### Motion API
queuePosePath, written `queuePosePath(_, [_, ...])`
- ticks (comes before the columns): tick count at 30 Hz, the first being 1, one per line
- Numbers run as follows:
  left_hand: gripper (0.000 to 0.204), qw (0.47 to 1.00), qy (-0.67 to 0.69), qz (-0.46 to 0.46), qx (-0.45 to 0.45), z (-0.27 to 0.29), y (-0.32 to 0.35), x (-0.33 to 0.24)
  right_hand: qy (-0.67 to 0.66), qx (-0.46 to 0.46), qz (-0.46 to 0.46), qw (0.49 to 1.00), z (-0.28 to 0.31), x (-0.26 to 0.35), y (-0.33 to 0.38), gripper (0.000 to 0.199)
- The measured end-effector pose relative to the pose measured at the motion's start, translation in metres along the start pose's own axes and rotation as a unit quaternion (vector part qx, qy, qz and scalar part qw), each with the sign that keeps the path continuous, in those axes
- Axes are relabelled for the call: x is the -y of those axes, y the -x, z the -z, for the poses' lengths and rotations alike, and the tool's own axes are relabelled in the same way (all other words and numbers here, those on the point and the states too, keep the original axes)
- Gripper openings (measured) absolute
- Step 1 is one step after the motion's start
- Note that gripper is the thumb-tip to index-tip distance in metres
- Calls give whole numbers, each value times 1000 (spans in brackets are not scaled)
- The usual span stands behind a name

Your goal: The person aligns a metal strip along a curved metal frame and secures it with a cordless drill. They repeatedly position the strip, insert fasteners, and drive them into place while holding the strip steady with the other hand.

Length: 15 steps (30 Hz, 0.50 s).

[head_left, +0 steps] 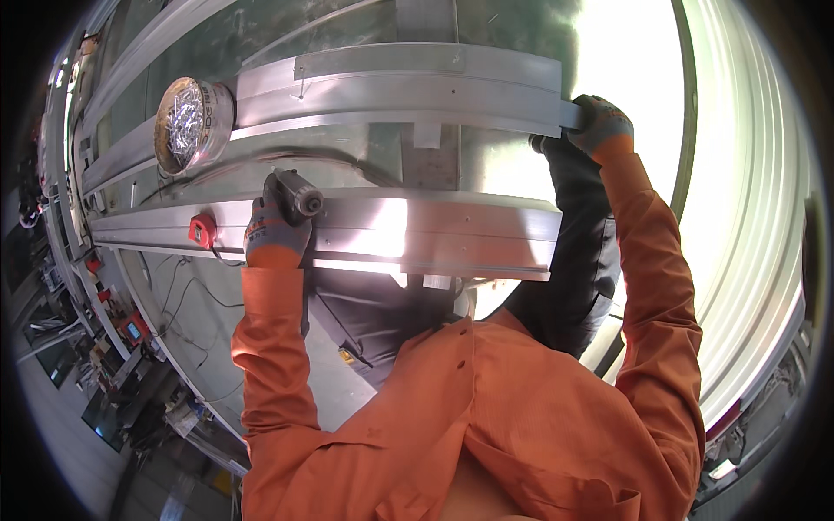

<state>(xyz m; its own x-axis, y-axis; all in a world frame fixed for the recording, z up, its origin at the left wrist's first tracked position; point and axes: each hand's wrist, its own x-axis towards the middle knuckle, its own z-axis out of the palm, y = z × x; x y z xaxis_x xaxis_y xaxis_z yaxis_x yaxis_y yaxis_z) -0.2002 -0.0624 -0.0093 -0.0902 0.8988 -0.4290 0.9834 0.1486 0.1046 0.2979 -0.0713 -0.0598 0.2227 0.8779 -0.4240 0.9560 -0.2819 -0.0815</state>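
Observation:
My left hand, in a grey and orange work glove, is closed around a grey power tool with a round nose. Both rest over the near aluminium profile, which lies crosswise in front of me. At the right end of the far aluminium profile, my gloved right hand grips a narrow piece that sticks out; some of its fingers are hidden. On the near profile, just left of my left hand, sits a red tape measure.
A round tub of small silver rivet-like pieces stands by the far profile's left part. A dark cable curves between the profiles. White ribbed panels rise on the right. Tools and clutter lie at lower left.

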Motion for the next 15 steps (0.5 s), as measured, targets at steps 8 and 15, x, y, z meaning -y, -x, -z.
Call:
queuePosePath(8, [79, 999, -20, 22, -37, -12, 0, 2, 7, -1, 1, 1000, -6, -4, -2, 28])
queuePosePath(15, [76, 990, 134, -21, -24, -27, -6, 55, 6, -9, 15, 1000, -13, -14, -10, 33])
